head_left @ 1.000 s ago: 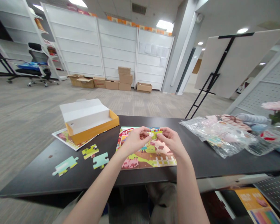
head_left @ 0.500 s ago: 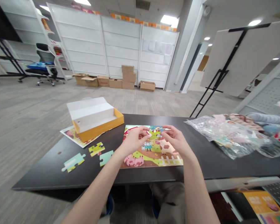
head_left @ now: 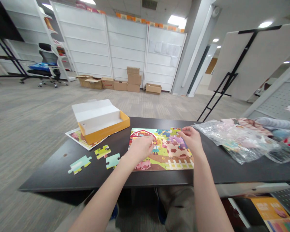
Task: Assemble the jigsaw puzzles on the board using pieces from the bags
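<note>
A farm jigsaw puzzle [head_left: 159, 158] with a red barn, cows and a white fence lies on the black table. My right hand [head_left: 189, 137] is at its upper right, thumb and fingers pinched on a green puzzle piece [head_left: 175, 131] at the top edge. Over the barn side rests my left hand [head_left: 142, 146], its fingers bent together and pointing down; whatever is under the fingertips is hidden. Left of the puzzle lie three loose bits: a green piece [head_left: 102, 151], a pale blue piece [head_left: 112, 160] and a longer pale blue one [head_left: 79, 164].
An open orange-and-white box [head_left: 106, 127] stands at the table's back left, on a printed picture sheet [head_left: 78, 138]. Clear plastic bags [head_left: 241, 141] and folded cloths lie on the right. Below the table's right front edge is an orange package [head_left: 275, 209].
My right hand has moved right, from the puzzle's middle to its upper right, with the green piece. My left hand has moved slightly down, and more of the barn and the purple area shows.
</note>
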Demonstrator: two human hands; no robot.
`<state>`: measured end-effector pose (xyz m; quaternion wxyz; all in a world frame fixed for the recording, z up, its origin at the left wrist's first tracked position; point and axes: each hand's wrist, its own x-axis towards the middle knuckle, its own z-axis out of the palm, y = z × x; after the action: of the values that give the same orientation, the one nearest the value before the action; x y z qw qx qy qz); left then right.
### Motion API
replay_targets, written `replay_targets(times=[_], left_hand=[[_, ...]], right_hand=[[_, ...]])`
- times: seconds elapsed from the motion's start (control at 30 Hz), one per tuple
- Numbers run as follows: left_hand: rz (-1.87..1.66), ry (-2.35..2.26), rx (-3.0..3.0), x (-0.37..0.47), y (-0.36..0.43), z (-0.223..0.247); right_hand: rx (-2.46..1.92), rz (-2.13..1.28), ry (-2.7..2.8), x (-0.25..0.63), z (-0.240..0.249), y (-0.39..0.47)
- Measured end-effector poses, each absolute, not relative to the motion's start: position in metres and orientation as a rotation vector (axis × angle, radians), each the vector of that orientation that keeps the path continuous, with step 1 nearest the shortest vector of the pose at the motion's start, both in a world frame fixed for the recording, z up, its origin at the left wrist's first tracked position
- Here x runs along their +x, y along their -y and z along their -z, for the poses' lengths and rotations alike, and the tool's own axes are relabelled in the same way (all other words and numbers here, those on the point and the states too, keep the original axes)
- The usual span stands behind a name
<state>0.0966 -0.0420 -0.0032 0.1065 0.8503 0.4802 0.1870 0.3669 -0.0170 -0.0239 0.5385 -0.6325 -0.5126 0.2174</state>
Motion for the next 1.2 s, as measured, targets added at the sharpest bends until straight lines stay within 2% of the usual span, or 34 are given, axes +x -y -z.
replay_targets(times=[0.1,0.33,0.7,0.93,1.2], left_hand=[[-0.421,-1.428,2.605,0.094,0.043,0.006],[-0.426,-1.422,2.604,0.091,0.046,0.003],[-0.326,-1.393,2.632,0.095,0.04,0.003],[-0.293,-1.384,2.699,0.092,0.043,0.001],[-0.293,-1.363,2.681,0.092,0.046,0.0]], right_hand=[[-1.596,-0.475,1.301,0.37,0.032,0.01],[-1.587,-0.5,1.306,0.371,0.038,0.006],[-1.509,-0.609,1.431,0.344,0.013,-0.035],[-1.547,-0.761,1.449,0.329,0.03,-0.06],[-1.636,-0.666,1.511,0.336,0.038,-0.061]])
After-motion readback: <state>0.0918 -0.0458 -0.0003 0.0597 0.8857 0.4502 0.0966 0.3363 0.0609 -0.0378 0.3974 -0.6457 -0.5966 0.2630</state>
